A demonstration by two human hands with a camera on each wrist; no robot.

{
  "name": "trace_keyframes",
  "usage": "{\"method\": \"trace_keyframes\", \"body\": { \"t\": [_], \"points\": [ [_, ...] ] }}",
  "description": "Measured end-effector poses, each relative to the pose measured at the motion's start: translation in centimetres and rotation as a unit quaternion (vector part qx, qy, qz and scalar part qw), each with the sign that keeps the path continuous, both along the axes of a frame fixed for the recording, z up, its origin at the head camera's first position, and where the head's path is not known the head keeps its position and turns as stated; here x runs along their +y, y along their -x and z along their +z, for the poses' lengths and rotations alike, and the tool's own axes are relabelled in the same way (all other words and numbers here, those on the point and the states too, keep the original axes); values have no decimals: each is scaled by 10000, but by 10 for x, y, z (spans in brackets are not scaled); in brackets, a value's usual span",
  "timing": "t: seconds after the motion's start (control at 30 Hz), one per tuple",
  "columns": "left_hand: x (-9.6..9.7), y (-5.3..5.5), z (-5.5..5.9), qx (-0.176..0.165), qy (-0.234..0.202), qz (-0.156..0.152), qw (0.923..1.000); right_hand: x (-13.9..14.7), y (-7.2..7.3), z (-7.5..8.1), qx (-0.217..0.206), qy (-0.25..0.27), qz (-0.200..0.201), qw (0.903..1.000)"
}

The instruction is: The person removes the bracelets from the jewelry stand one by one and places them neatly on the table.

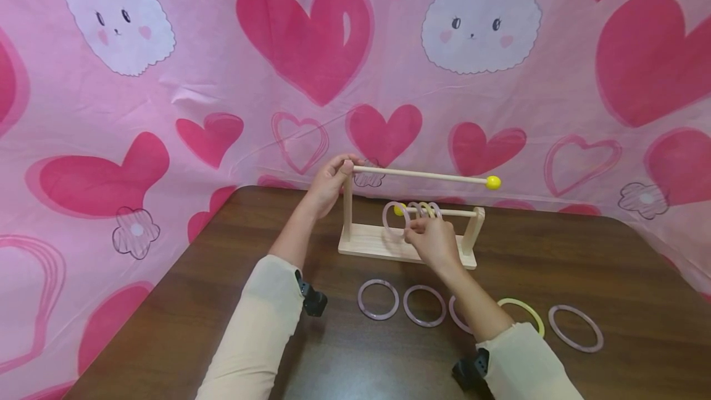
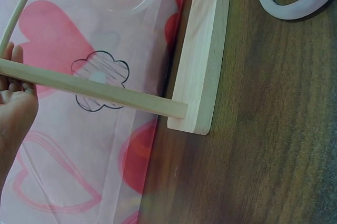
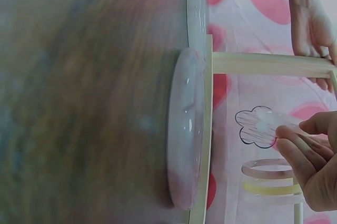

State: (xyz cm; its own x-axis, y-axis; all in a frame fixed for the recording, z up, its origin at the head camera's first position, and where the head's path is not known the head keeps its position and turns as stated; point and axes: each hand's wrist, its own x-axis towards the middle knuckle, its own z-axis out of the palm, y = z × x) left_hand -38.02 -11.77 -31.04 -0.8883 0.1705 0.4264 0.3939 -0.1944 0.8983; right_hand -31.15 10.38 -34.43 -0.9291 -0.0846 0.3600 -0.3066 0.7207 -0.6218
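Note:
A pale wooden stand [image 1: 378, 243] has two posts. Its upper rod [image 1: 422, 173] runs right to a yellow ball, and its lower rod [image 1: 460, 212] runs left to another yellow ball [image 1: 398, 209]. My left hand [image 1: 326, 189] grips the top of the left post [image 2: 100, 91], thumb on the near side and fingers behind. Thumb and fingertips of my right hand [image 1: 436, 244] pinch a light purple ring [image 1: 384, 220], upright beside the lower rod's ball end. Several rings, purplish ones and a yellow ring [image 3: 268, 188], hang on the lower rod behind that hand.
In front of the stand, several rings lie flat in a row: purple rings [image 1: 360, 300] at left, a yellow ring [image 1: 524, 304] partly behind the right forearm, and a purple ring [image 1: 597, 333] at far right. A pink heart-patterned cloth [image 1: 222, 97] hangs behind the brown table [image 1: 233, 264].

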Motion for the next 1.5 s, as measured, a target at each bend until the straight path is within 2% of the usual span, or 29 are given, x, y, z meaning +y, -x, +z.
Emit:
{"method": "trace_keyframes", "body": {
  "t": [0.17, 0.33, 0.5, 0.67, 0.87, 1.03, 1.2, 1.5],
  "points": [
    [0, -1, 1, -35, 6, 6, 10000, 2, 1, -1, -189, 184, 132, 9996],
    [0, 0, 1, -73, 41, 7, 10000, 3, 1, -2, -790, 920, 392, 9919],
    [0, -1, 2, -79, 31, 3, 10000, 4, 0, -1, -1438, 1828, 679, 9702],
    [0, -2, 4, -74, -26, -26, 10000, 7, -3, 1, -1880, 2408, 910, 9478],
    [1, -2, 5, -49, -74, -57, 9999, 11, -6, -1, -2391, 3205, 1290, 9075],
    [1, -2, 4, -57, -115, -93, 9999, 15, -8, -3, -2549, 3583, 1644, 8829],
    [1, -2, 3, -25, -144, -123, 9998, 18, -10, -3, -2732, 3795, 1750, 8665],
    [1, -3, 3, -133, -81, -54, 9999, 20, -14, -3, -2930, 4009, 1887, 8473]
  ]
}}
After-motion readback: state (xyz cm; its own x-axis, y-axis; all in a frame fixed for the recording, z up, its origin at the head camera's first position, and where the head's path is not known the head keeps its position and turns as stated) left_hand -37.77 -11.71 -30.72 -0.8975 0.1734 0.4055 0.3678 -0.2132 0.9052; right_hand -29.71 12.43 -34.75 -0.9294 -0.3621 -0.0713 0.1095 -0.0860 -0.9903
